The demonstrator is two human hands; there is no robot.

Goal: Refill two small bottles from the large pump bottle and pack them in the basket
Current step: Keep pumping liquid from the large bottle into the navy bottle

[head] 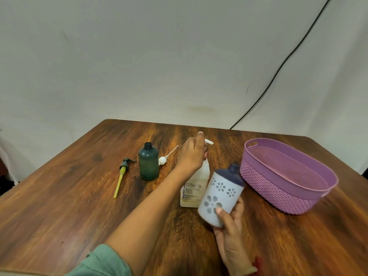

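Observation:
My left hand (192, 154) grips the white pump head of the large pump bottle (194, 188), which stands mid-table with a pale label. My right hand (231, 222) holds a small white bottle (220, 198) with flower cut-outs and a dark blue neck, tilted toward the pump, cap off. A small dark green bottle (148, 161) stands open to the left. Its black-and-yellow pump (122, 174) lies on the table further left. A white pump (166, 157) with a thin tube lies behind the green bottle. The purple basket (278, 194) sits at the right, with nothing in it.
The wooden table (79, 206) ends at a pale wall behind. A black cable (278, 68) runs down the wall toward the table's back edge near the basket.

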